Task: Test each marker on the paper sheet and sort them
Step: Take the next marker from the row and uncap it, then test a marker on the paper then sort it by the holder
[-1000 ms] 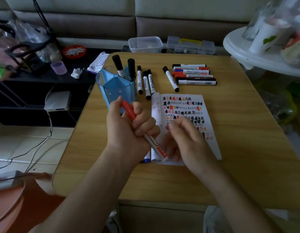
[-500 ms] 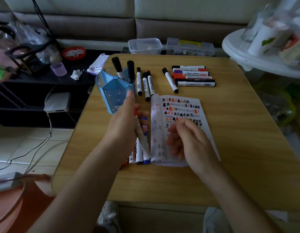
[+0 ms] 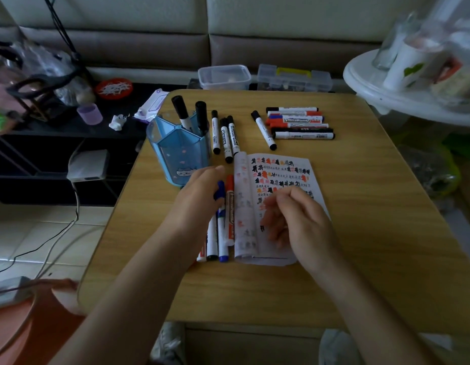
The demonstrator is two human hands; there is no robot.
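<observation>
Seemingly sorting: the left hand (image 3: 199,198) rests flat-fingered on capped white-barrelled markers (image 3: 229,206) beside the scribbled white paper sheet (image 3: 281,169). The right hand (image 3: 305,222) hovers above it, loosely curled, empty. Next, probably, pick an untested marker from the blue plastic pen holder (image 3: 175,154).

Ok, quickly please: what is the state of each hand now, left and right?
Left hand: open, straight fingers over the blue marker.
Right hand: open, fingers loosely curled above the paper sheet, nothing visible in its grip.
</observation>
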